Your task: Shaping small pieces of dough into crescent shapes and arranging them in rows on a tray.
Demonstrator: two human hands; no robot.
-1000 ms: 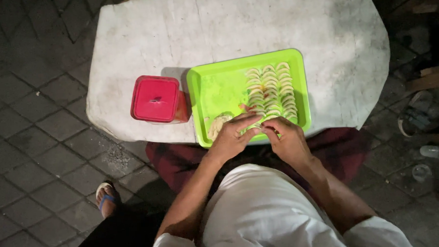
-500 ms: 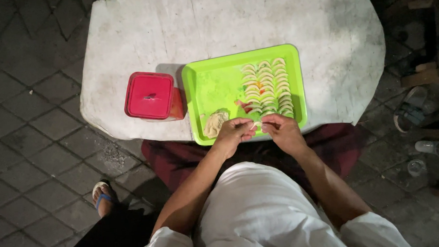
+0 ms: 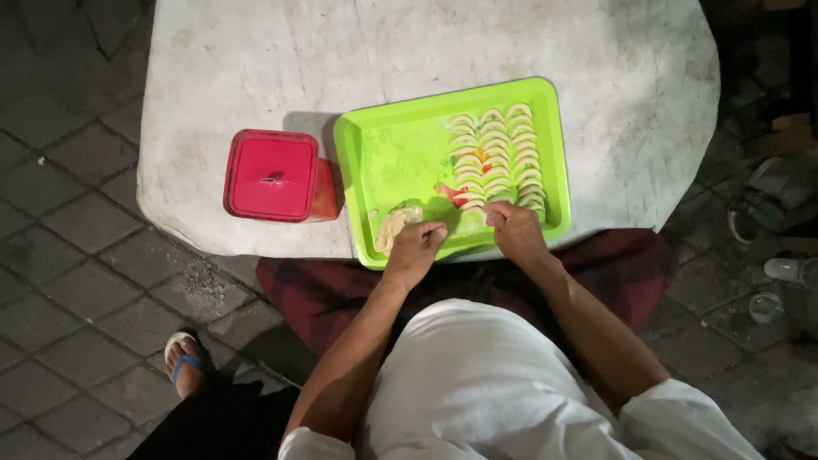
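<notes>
Head view, seated person at a pale stone desk (image 3: pixel 603 47). Lime-green tray (image 3: pixel 396 143) sits at the desk's near edge, rows of small folded dumplings (image 3: pixel 496 157) filling its right half. Left hand (image 3: pixel 416 248) at the tray's near rim, fingers curled together beside a pale stack of dough wrappers (image 3: pixel 394 226); can't tell if they pinch anything. Right hand (image 3: pixel 516 230) just right of it, over the tray's near edge below the dumpling rows, fingers bunched, contents hidden. Small red-orange bits (image 3: pixel 453 193) lie on the tray between the hands. Red lidded square container (image 3: pixel 271 174) stands just left of the tray. Sandalled foot (image 3: pixel 185 361) on grey paving lower left.
</notes>
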